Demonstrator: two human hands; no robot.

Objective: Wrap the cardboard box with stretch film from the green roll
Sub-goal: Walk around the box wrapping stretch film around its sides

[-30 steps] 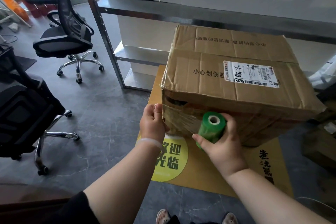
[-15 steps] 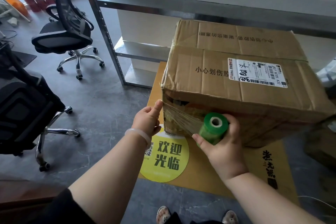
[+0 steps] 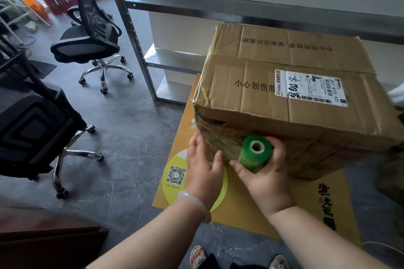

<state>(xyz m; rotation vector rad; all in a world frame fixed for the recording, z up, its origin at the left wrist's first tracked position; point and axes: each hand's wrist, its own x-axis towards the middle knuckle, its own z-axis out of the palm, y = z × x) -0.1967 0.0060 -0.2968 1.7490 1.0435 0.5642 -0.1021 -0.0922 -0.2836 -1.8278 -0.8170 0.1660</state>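
- Cardboard box (image 3: 284, 98): sitting on the yellow floor mat (image 3: 251, 214). Only its near-left corner is carrying film, so the wrap is judged barely begun.
- Stretch film (image 3: 220, 144): running taut from that corner rightward along the near face to the roll.
- Left hand (image 3: 203, 172): a second ago pinching the corner edge, now lying spread and flat over the film end, pressing it to the cardboard. The tail is likely being anchored, freeing the roll to travel.
- Right hand (image 3: 269, 179): curling round the roll, just right of the left hand.
- Green roll (image 3: 253, 155): resting against the lower near face, core end upward.
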